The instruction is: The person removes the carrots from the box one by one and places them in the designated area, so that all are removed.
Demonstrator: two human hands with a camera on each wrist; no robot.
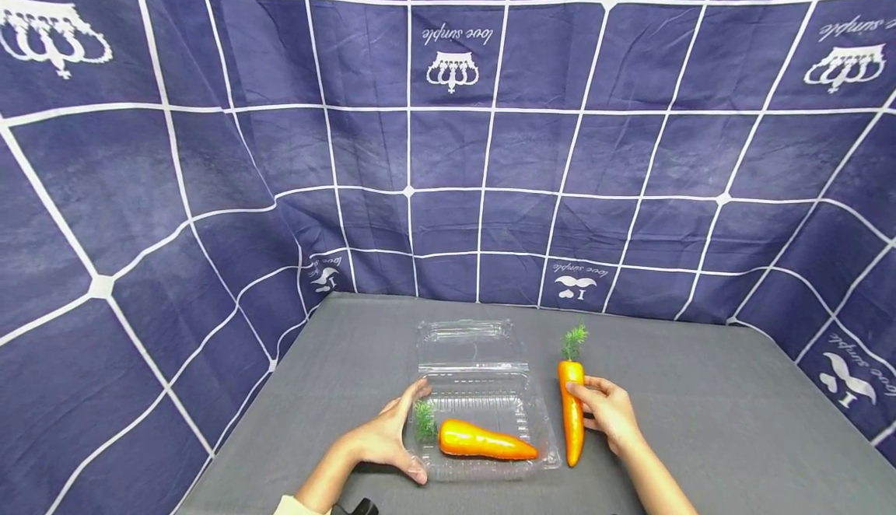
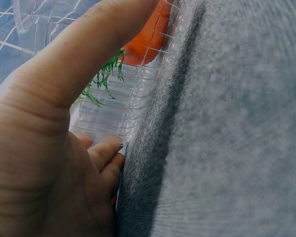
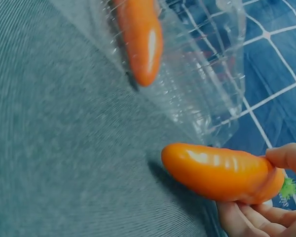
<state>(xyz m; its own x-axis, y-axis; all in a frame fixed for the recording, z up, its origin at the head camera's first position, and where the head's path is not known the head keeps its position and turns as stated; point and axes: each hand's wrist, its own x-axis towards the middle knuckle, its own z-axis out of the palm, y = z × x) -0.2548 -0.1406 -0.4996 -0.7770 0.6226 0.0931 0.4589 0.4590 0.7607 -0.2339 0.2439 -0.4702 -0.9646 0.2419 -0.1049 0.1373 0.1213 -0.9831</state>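
A clear plastic clamshell box (image 1: 521, 390) stands with its lid folded back, away from me. Inside its tray lies an orange carrot (image 1: 483, 441), its green leafy top (image 1: 424, 422) toward the left end and its tip toward the right. My left hand (image 1: 392, 437) is spread around the box's left end, thumb by the front corner, fingers along the side. To the right of the box, my right hand (image 1: 610, 414) pinches a second carrot (image 3: 222, 170) between thumb and fingers. Its leaves point away from me; its tip points toward me, close over the table with a shadow beneath.
The grey cloth-covered table (image 1: 728, 406) extends on both sides of the box. A blue curtain (image 1: 532, 149) with white lines hangs behind and at both sides. A small black object (image 1: 364, 507) shows at the bottom edge, near the left sleeve (image 1: 297, 506).
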